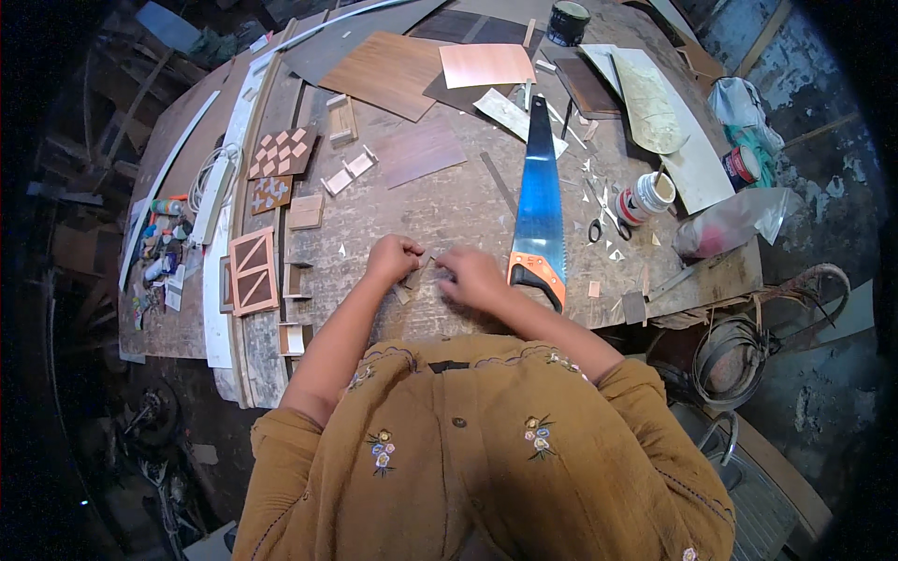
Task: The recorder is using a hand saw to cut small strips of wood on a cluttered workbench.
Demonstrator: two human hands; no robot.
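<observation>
Near the front middle of the wooden worktable (374, 210), my two hands face each other a short way apart. The fingers of my left hand (393, 259) are bent together in a pinch, and what they hold is too small to name. My right hand (472, 278) has its fingers curled too, with a small thin sliver (429, 262) at their tips. A small pale piece (402, 294) lies just below my left hand. Right of my hands lies a handsaw (538, 201) with a blue blade and an orange and black handle.
Small wooden frames (253, 271) and patterned panels (282, 152) line the left side. Veneer sheets (383, 75) spread across the back. Scissors (606, 217), an open white tub (645, 198) and a plastic bag (734, 222) stand or lie at right, among small scraps.
</observation>
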